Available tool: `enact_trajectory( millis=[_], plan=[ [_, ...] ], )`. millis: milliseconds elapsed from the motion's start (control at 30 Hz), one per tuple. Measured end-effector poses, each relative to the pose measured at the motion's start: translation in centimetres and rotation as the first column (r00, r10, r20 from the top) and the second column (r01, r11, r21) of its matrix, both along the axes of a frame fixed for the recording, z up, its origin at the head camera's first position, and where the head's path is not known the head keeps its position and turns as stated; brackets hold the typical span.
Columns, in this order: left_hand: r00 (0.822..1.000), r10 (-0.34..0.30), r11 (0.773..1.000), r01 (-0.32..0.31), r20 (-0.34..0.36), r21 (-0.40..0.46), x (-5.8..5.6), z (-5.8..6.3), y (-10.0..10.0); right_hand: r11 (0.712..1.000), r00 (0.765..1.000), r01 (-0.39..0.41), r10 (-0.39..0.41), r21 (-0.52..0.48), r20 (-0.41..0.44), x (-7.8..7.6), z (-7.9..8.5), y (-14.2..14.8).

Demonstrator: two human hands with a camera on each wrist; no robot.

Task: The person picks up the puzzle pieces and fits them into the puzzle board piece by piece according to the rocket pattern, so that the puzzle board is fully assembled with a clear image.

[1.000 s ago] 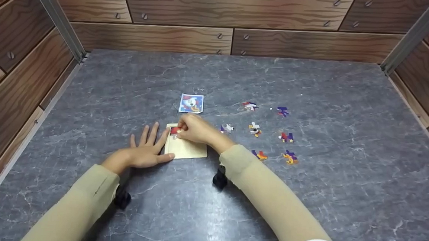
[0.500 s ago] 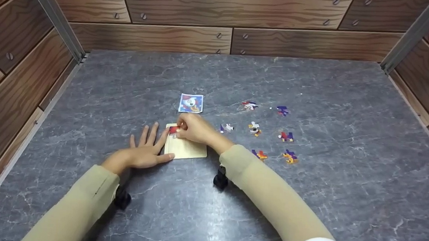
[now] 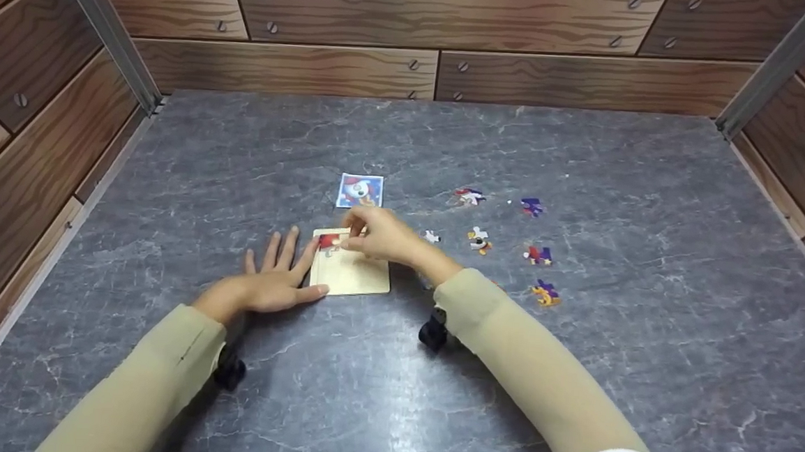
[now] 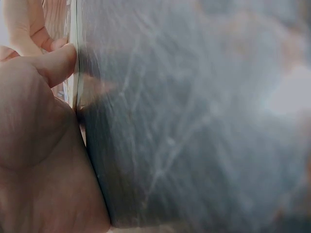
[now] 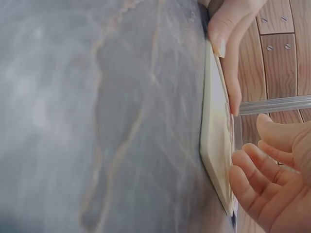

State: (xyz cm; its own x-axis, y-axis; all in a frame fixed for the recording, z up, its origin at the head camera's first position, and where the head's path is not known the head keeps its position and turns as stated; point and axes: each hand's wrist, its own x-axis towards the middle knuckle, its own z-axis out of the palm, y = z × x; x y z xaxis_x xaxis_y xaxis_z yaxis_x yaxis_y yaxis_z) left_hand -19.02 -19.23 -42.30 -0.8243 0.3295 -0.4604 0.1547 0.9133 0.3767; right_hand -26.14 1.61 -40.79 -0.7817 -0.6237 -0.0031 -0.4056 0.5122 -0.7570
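Note:
A pale yellow puzzle tray (image 3: 357, 276) lies on the grey table, with a red puzzle piece (image 3: 329, 240) in its upper left corner. My left hand (image 3: 269, 289) lies spread flat at the tray's left side, its thumb and index finger touching the edge. Over the tray's upper right part is my right hand (image 3: 386, 237). In the right wrist view, that hand (image 5: 277, 179) has loosely bent fingers, with a gap between thumb and fingers and nothing seen in it. The tray (image 5: 216, 126) shows there from its side.
A small picture card (image 3: 360, 191) of a white cartoon figure lies behind the tray. Several loose puzzle pieces lie to the right, among them a purple one (image 3: 531, 206) and an orange-purple one (image 3: 545, 292). Wood-patterned walls (image 3: 332, 12) enclose the table.
My right hand has let go of the red puzzle piece and moved slightly right and away from it, showing more of it. My left hand has stayed in place.

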Motion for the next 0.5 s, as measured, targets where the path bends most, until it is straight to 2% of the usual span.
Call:
enact_trajectory(
  millis=[100,233,333,500],
  plan=[
    [1.0,-0.003,1.0,0.003,0.014,0.0,0.0,0.1,0.0,0.999,1.0,0.009,-0.008,-0.036,0.017,0.0,0.2,0.8],
    [1.0,0.006,1.0,-0.006,0.016,-0.013,-0.1,-0.2,0.0,0.998,1.0,0.012,-0.013,-0.065,-0.023,-0.1,0.7,1.9],
    [1.0,0.006,1.0,-0.006,0.007,-0.02,-0.3,-0.5,-0.1,0.998,0.997,0.025,-0.03,-0.06,-0.072,-0.3,1.0,2.8],
    [1.0,0.008,1.0,-0.008,0.011,-0.027,-0.4,-0.6,-0.1,0.997,0.996,0.062,-0.065,-0.052,-0.062,-0.7,1.1,4.4]
  ],
)
